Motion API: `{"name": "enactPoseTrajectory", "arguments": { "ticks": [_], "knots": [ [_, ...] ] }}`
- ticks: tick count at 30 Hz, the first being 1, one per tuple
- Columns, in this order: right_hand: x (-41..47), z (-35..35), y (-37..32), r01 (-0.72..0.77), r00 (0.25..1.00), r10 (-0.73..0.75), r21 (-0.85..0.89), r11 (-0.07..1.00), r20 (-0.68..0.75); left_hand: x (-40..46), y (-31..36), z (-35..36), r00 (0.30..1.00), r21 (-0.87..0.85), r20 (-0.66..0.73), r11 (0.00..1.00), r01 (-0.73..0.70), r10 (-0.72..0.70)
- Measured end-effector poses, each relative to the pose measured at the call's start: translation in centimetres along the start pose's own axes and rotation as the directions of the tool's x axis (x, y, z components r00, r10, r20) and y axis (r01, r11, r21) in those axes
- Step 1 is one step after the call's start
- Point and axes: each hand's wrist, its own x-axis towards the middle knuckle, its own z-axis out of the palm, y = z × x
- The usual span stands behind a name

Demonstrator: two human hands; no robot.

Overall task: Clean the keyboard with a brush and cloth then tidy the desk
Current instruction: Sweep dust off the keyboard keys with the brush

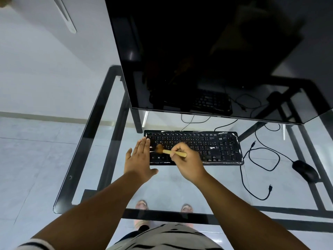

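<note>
Brushing step: right hand (187, 160) gripping brush (168, 151) over keyboard (223, 147) left end, left hand (139, 159) flat steadying; next, sweeping rightward.

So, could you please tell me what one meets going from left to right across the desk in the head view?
Left hand, resting flat at the keyboard's left end → brush, bristles on the keys → right hand, gripping the brush handle → number-pad end of the keyboard → loose cable → mouse.
</note>
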Motion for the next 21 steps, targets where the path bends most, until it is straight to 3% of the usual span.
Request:
{"name": "enactPoseTrajectory", "arguments": {
  "ticks": [4, 6, 9, 13, 18, 21],
  "knots": [
    [0.0, -0.4, 0.8, -0.041, 0.971, 0.043, 0.015, 0.999, -0.234, -0.2, -0.2, 0.0, 1.000, 0.014, -0.001, 1.000, 0.000, 0.000],
    [0.1, -1.0, 0.8, -0.040, 0.979, 0.053, 0.070, 0.997, -0.197, -0.3, 0.0, 0.0, 1.000, 0.012, -0.009, 1.000, -0.007, 0.008],
    [-0.4, -1.5, 1.5, -0.020, 0.997, 0.019, -0.014, 1.000, -0.076, -0.3, 0.6, 0.0, 0.999, 0.002, -0.020, 1.000, -0.025, 0.025],
    [-0.5, -2.5, 2.6, -0.067, 0.954, 0.065, 0.002, 0.998, -0.291, -0.3, 2.0, 0.0, 0.997, 0.001, -0.015, 0.997, -0.072, 0.072],
    [-0.8, -3.1, 2.9, -0.031, 0.990, 0.037, 0.042, 0.999, -0.137, 0.1, 3.3, 0.2, 0.992, 0.009, 0.011, 0.992, -0.126, 0.126],
    [-0.7, -3.9, 3.3, -0.072, 0.950, 0.083, 0.047, 0.996, -0.301, 0.3, 3.4, 0.4, 0.989, 0.026, 0.064, 0.990, -0.137, 0.135]
  ]
}}
